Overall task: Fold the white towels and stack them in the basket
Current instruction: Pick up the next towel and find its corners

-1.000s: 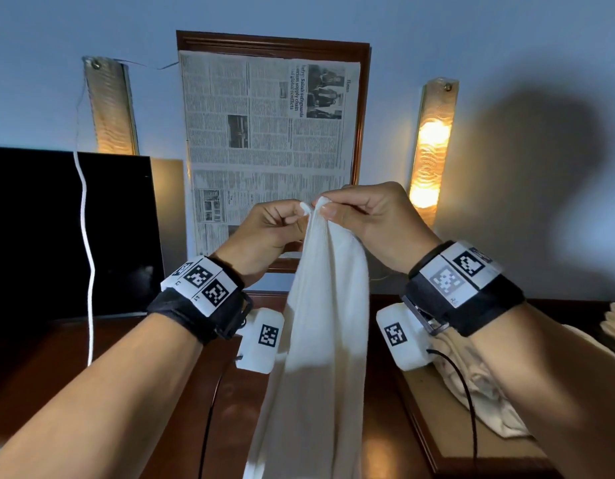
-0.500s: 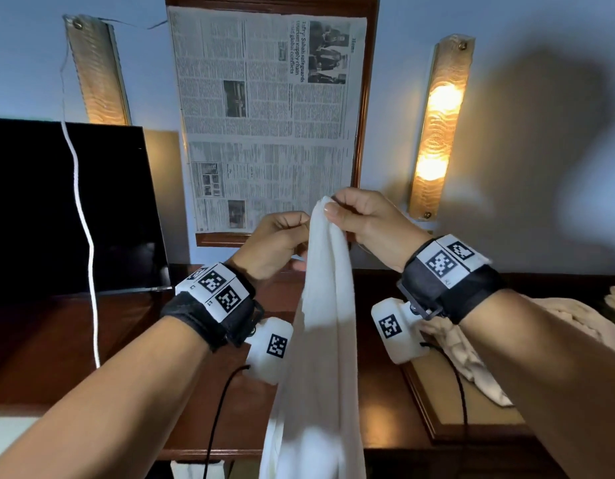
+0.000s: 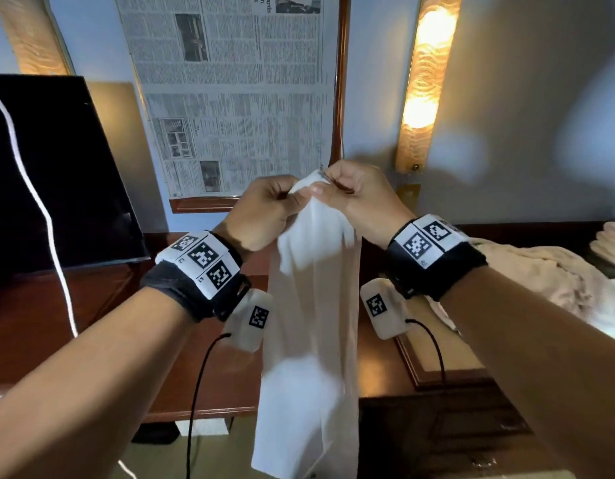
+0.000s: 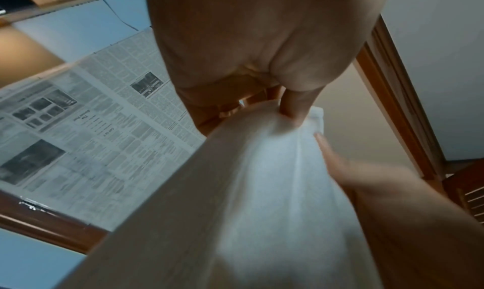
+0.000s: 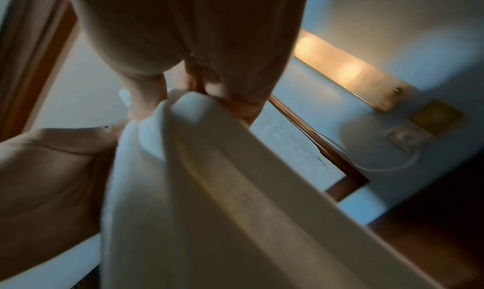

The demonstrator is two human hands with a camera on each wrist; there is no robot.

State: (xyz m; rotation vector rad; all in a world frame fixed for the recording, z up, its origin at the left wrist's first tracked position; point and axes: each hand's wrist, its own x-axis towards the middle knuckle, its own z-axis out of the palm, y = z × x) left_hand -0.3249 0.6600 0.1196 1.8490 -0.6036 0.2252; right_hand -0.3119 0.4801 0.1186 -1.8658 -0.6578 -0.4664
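A long white towel (image 3: 313, 340) hangs straight down from both my hands, above the front edge of a dark wooden desk (image 3: 29, 326). My left hand (image 3: 268, 209) and my right hand (image 3: 351, 195) are held side by side at chest height, each pinching the towel's top edge, knuckles nearly touching. The left wrist view has the towel (image 4: 235, 200) bunched under my left thumb (image 4: 296, 105). In the right wrist view my right hand's fingers (image 5: 225, 82) clamp the towel (image 5: 183, 190) at its upper end. No basket is in view.
A crumpled cream towel (image 3: 541, 278) lies on a wooden tray (image 3: 434, 371) at the right of the desk. More folded cloth (image 3: 610, 243) sits at the far right edge. A black screen (image 3: 50, 174) stands at the left, with a framed newspaper (image 3: 237, 98) and lit wall lamp (image 3: 423, 81) behind.
My view has tipped downward, so the desk's front edge and the floor show. Both hands keep pinching the towel's top together and have drawn slightly closer; the towel sways.
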